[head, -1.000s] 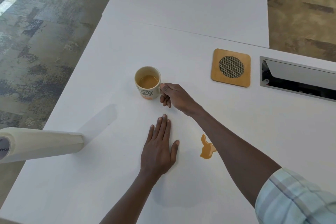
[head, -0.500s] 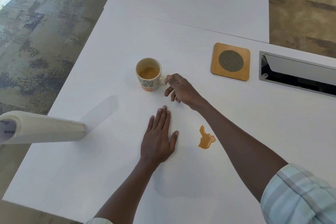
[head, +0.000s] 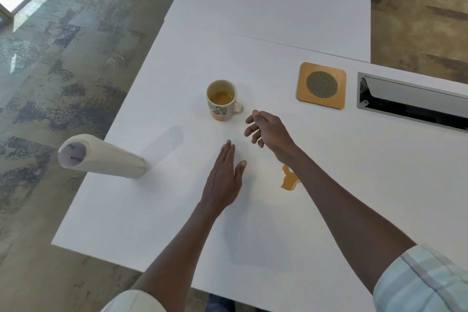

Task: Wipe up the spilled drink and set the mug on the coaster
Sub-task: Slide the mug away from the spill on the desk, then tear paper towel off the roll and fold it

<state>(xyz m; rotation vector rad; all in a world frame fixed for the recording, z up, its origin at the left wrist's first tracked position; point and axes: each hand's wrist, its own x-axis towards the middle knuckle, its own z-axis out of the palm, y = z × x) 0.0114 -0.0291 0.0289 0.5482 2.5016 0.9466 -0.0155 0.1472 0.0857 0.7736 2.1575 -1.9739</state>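
Head view: the right hand (head: 268, 133) hovers with fingers (head: 250, 132) loosely spread and holding nothing, the mug (head: 222, 100) just beyond their tips, handle toward them. The left hand (head: 224, 177) lies flat on the white surface (head: 253, 58), fingers straight. The spill (head: 288, 180) sits beside its thumb; the coaster (head: 321, 85) lies well beyond the right fingers.

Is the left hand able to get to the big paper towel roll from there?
Probably yes. The left hand lies flat and empty on the white table, and only bare tabletop shows between it and the upright cream paper towel roll to its left.
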